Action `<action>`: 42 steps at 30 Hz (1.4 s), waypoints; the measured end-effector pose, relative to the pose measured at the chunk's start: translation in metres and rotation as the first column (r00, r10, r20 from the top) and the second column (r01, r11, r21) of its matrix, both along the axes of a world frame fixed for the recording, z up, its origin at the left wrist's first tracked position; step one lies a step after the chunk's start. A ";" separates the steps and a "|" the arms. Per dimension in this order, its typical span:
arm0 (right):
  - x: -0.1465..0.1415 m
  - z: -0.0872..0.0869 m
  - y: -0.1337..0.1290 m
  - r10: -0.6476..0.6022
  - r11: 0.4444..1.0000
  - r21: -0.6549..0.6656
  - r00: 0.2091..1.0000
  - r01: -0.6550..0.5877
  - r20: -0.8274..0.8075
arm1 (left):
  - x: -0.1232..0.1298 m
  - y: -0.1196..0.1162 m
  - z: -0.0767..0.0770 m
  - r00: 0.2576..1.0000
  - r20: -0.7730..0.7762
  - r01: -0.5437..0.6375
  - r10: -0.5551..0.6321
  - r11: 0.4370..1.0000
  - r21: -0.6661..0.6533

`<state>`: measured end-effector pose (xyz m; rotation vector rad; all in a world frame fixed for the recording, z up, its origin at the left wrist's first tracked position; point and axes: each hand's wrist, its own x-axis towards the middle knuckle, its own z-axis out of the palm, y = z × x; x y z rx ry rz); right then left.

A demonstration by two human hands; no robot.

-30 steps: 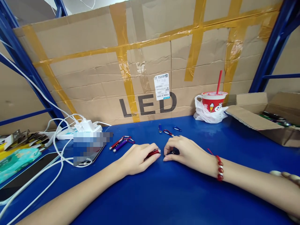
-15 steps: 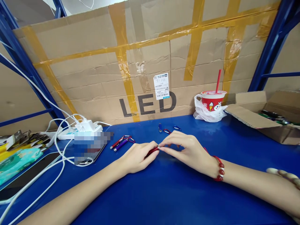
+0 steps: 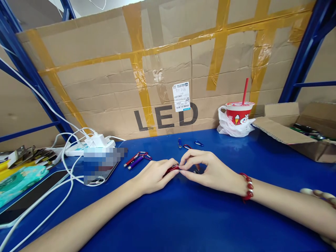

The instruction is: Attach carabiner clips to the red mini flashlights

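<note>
My left hand (image 3: 153, 175) is closed around a small red flashlight (image 3: 172, 169), whose far end sticks out past the thumb and forefinger. At that end, the thumb and fingertips of my right hand (image 3: 215, 171) are pinched together; whatever tiny part they grip is hidden. Left of my hands lie a red flashlight (image 3: 132, 159) and a purple flashlight (image 3: 135, 163), both with carabiner clips. Beyond my right hand are a short blue piece (image 3: 180, 143), a red carabiner (image 3: 187, 146) and a blue carabiner (image 3: 198, 143). Small parts show between my right fingers, too unclear to name.
At left, white cables cross a phone (image 3: 34, 192) near a power strip (image 3: 75, 149) and a teal packet (image 3: 21, 182). A red cup with a straw (image 3: 237, 113) and an open cardboard box (image 3: 301, 143) stand at right. A large cardboard sheet (image 3: 105, 94) backs the blue table.
My right hand's fingers have arched more, opening a gap between thumb and forefinger, while their tips remain at the flashlight's end. My left hand holds the flashlight almost unmoved.
</note>
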<state>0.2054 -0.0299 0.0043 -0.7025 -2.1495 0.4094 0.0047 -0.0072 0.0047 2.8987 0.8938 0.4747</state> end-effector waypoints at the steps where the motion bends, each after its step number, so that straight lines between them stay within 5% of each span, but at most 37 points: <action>1: 0.000 0.000 0.000 -0.001 1.000 -0.006 1.000 0.001 0.010 | 0.000 0.000 0.000 1.000 0.005 -0.003 0.003 1.000 -0.001; 6: 0.004 0.004 0.001 -0.183 0.983 0.044 0.971 0.178 0.154 | 0.000 0.000 0.000 0.999 0.033 -0.031 0.031 1.000 -0.005; 10: 0.009 0.009 0.002 -0.325 0.945 0.123 0.817 0.303 0.477 | 0.001 -0.001 0.001 0.999 0.042 -0.023 0.023 1.000 -0.004; 13: 0.010 0.009 0.001 -0.328 0.931 0.055 0.760 0.362 0.561 | 0.001 -0.001 0.001 0.999 0.035 -0.032 0.032 0.999 -0.002; 31: 0.009 -0.004 0.015 -0.129 0.967 -0.183 0.958 0.179 0.256 | 0.001 -0.001 0.001 0.999 0.016 -0.036 0.036 0.999 0.005; 39: 0.008 -0.006 0.013 -0.183 0.978 -0.065 0.969 0.196 0.168 | 0.000 0.000 -0.001 0.999 -0.001 -0.047 0.047 0.999 0.012; 42: 0.008 -0.005 0.013 -0.209 0.965 -0.144 0.973 0.221 0.095 | 0.000 0.000 -0.001 0.999 -0.008 -0.049 0.049 0.999 0.015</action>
